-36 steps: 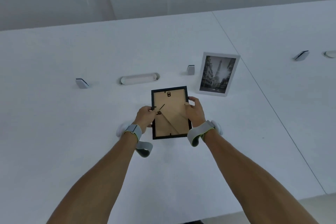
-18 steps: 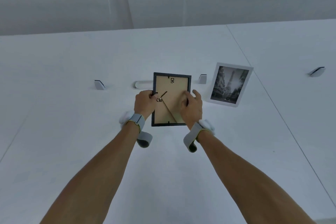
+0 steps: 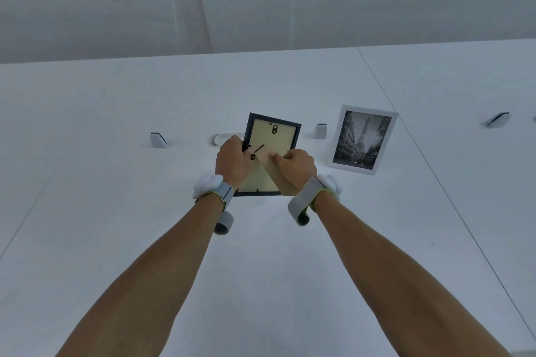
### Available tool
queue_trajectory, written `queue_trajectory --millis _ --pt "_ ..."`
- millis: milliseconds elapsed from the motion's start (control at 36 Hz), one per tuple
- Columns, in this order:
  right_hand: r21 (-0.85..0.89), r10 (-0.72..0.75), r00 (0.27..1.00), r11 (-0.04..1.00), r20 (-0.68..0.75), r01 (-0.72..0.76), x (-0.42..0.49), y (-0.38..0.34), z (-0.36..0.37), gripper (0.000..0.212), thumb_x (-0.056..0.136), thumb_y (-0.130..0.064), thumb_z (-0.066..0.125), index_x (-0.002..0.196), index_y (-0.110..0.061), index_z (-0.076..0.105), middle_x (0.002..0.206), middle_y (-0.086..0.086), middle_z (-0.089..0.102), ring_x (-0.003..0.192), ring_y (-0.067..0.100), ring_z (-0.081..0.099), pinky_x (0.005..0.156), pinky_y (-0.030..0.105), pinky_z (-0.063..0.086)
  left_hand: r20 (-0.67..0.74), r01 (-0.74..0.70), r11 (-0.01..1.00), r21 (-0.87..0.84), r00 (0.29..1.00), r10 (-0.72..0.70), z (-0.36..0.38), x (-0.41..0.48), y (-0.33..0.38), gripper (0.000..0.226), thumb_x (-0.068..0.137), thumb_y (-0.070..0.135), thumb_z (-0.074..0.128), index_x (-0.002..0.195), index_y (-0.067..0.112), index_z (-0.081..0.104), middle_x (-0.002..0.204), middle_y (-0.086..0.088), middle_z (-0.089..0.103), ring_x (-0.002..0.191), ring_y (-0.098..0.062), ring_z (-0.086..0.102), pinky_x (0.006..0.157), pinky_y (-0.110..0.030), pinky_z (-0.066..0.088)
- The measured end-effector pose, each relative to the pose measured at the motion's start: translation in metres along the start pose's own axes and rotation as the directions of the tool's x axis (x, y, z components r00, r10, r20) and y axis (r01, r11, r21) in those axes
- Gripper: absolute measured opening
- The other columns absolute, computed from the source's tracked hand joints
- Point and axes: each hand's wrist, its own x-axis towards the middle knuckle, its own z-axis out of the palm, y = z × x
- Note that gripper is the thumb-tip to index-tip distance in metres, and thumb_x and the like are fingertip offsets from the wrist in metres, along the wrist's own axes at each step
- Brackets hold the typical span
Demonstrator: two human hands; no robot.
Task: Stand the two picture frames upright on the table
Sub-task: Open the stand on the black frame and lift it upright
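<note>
Black frame (image 3: 272, 136): thin dark border, tan backing board facing the camera, black hanger hardware near its top edge; held off the tabletop, roughly upright, in the centre of the scene.
Easel leg (image 3: 268, 166): tan strip on the backing board, partly hidden.
White frame (image 3: 365, 138): wide white border around a black-and-white street photo; stands upright, leaning slightly back, to the right of the black frame and apart from it.

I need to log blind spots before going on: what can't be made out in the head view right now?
- Front of the black-edged picture frame with the brown backing: turned away from the camera.
- Its lower corners: covered by the left hand and right hand.
- Rear prop of the white-framed tower photo: behind the frame.
- White oval fitting set in the table: half hidden by the left hand.
- Object at the right edge: cut off.
</note>
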Motion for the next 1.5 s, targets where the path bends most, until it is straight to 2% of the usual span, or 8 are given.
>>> queue_trajectory --millis 306,500,722,917,1083,1306,1417,1500 --pt "-0.033 0.061 0.990 0.998 0.127 -0.058 0.005 -0.012 -0.013 0.041 0.088 -0.050 0.055 0.078 -0.010 0.059 0.081 0.006 0.059 0.073 0.024 0.055 0.064 0.027 0.041 -0.020 -0.069 0.997 0.046 0.997 0.070 -0.006 0.004 0.000 0.023 0.097 0.019 0.053 0.102 -0.003 0.056 0.108 -0.020 0.064 0.097 -0.039 0.059 0.072 -0.034 0.038" --pt "0.206 0.015 0.987 0.978 -0.163 0.020 0.004 -0.036 -0.027 0.041 0.096 -0.041 0.044 0.066 -0.013 0.053 0.077 0.010 0.062 0.085 0.032 0.066 0.075 0.031 0.049 -0.035 -0.095 0.995 0.042 0.995 0.096 -0.012 0.004 0.008 0.021 0.098 0.019 0.052 0.099 -0.002 0.054 0.104 -0.020 0.064 0.080 -0.026 0.046 0.067 -0.032 0.032" --pt "0.337 -0.043 0.989 0.937 -0.141 0.089 0.003 -0.075 -0.042 0.061 0.078 -0.068 0.059 0.051 -0.014 0.046 0.066 0.012 0.069 0.078 0.033 0.074 0.082 0.042 0.059 -0.001 -0.296 0.946 0.131 0.954 0.298 -0.008 -0.010 0.021 0.013 0.094 0.003 0.048 0.087 0.009 0.040 0.101 -0.025 0.058 0.087 -0.045 0.057 0.070 -0.044 0.040" --pt "0.213 -0.032 0.975 0.974 -0.218 0.079 0.009 -0.075 -0.043 0.031 0.085 -0.023 0.058 0.063 -0.001 0.062 0.068 0.018 0.069 0.070 0.035 0.071 0.064 0.037 0.057 0.042 -0.376 0.915 0.143 0.926 0.374 -0.005 -0.009 0.020 0.017 0.097 0.005 0.048 0.101 -0.007 0.060 0.102 -0.023 0.065 0.090 -0.040 0.061 0.076 -0.047 0.048" --pt "0.095 -0.142 0.955 0.981 -0.259 0.172 0.013 -0.061 -0.047 0.027 0.094 -0.013 0.049 0.097 -0.010 0.075 0.092 0.013 0.075 0.083 0.032 0.070 0.069 0.027 0.051 -0.069 -0.176 0.983 -0.055 0.983 0.172 -0.020 0.009 0.007 0.028 0.101 0.008 0.042 0.095 -0.008 0.065 0.094 -0.026 0.070 0.077 -0.029 0.057 0.064 -0.028 0.034" --pt "0.035 -0.302 0.936 0.949 -0.182 0.313 0.018 -0.041 -0.045 0.028 0.098 -0.009 0.046 0.110 -0.010 0.072 0.109 0.009 0.073 0.098 0.026 0.066 0.074 0.021 0.046 0.009 0.176 0.897 -0.406 0.982 -0.189 -0.026 0.043 -0.001 0.055 0.104 0.040 0.033 0.149 0.009 0.040 0.153 -0.009 0.045 0.140 -0.026 0.043 0.114 -0.033 0.031" --pt "0.056 -0.325 0.941 0.942 -0.099 0.331 0.026 -0.029 -0.048 0.027 0.099 -0.010 0.048 0.115 -0.007 0.069 0.116 0.010 0.071 0.107 0.026 0.064 0.086 0.024 0.045 0.089 0.230 0.832 -0.505 0.973 -0.215 -0.009 0.053 -0.002 0.040 0.101 0.045 0.036 0.090 0.012 0.055 0.090 -0.012 0.051 0.087 -0.022 0.045 0.082 -0.035 0.044" --pt "0.094 -0.311 0.946 0.943 -0.095 0.320 0.036 -0.022 -0.052 0.027 0.098 -0.012 0.051 0.117 -0.007 0.070 0.118 0.010 0.070 0.108 0.024 0.063 0.094 0.027 0.045 0.105 0.258 0.782 -0.567 0.964 -0.242 0.004 0.060 0.001 0.038 0.098 0.044 0.045 0.079 0.011 0.049 0.083 -0.012 0.044 0.080 -0.023 0.040 0.075 -0.037 0.045"
